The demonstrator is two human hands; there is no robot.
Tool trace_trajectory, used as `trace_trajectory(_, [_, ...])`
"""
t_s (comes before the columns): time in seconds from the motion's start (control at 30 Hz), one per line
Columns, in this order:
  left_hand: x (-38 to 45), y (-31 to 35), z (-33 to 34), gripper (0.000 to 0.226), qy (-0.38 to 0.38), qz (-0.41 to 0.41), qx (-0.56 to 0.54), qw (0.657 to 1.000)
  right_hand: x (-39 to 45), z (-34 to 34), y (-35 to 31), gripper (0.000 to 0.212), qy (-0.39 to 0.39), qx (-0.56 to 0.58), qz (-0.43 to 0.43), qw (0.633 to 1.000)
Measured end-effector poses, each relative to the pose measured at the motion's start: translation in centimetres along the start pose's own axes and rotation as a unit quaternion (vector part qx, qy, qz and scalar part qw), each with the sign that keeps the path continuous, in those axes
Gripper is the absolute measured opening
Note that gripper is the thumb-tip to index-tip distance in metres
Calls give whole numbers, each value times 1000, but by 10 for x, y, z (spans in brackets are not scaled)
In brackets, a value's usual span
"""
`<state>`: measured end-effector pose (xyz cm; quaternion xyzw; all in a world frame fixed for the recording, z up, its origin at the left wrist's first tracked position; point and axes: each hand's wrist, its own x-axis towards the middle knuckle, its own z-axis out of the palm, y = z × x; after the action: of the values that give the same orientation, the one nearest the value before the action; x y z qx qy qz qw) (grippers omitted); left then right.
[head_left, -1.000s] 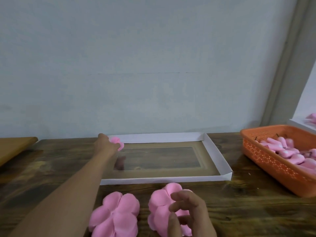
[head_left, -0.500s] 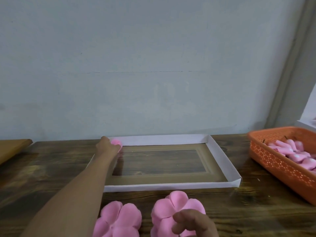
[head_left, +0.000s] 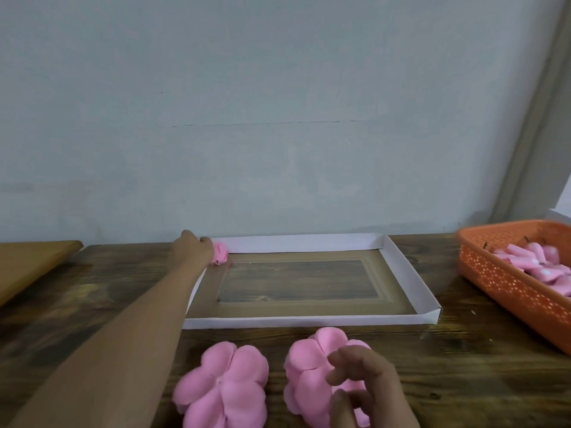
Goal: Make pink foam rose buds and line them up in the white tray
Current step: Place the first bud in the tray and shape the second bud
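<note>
Dark wooden table (head_left: pixel 463 381), grain heavy and streaked, runs the full width of view. Behind it a plain pale blue-grey wall (head_left: pixel 278 118) with a faint horizontal hairline crack; a grey vertical frame (head_left: pixel 531 134) slants up at the far right. A lighter wooden board (head_left: pixel 27 264) sits at the table's left edge.

White tray (head_left: pixel 309 321) lies flat mid-table, low paper walls, brown floor with a clear window showing the wood beneath. Left arm reaches across to the tray's far left corner. Left hand (head_left: pixel 193 250) holds a pink foam rose bud (head_left: pixel 220 253) there, fingers curled on it, the bud right against the tray's back wall; whether it rests on the tray floor, cannot tell.

Two flat pink foam petal stacks on the near table edge, just outside the tray's front wall: left petal stack (head_left: pixel 222 386) lies free; right petal stack (head_left: pixel 312 366) is partly under the right hand (head_left: pixel 364 390), whose fingers hang loosely bent over it, gripping nothing visible.

Orange perforated plastic basket (head_left: pixel 506 282) stands at the right, well apart from the tray, holding pink foam pieces (head_left: pixel 531 261).
</note>
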<state>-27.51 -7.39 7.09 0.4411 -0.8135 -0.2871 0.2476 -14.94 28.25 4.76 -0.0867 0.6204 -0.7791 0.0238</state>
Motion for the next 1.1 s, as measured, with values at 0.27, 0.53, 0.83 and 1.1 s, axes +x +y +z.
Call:
trace_trajectory(0.27, [-60, 21, -56, 34, 49, 50, -164, 984, -4, -2, 3, 76, -13, -163, -183, 969])
trace_trajectory(0.53, [-204, 44, -69, 25, -12, 223, -251, 942, 7, -18, -11, 53, -2, -156, -209, 965])
trace_trajectory(0.83, [-297, 16, -19, 25, -108, 341, -85, 930, 25, -27, -6, 53, 52, -129, -182, 974])
trace_trajectory(1.1, [-305, 4, -10, 25, -141, 450, 13, 882, 32, -29, 1, 52, 55, -142, -168, 974])
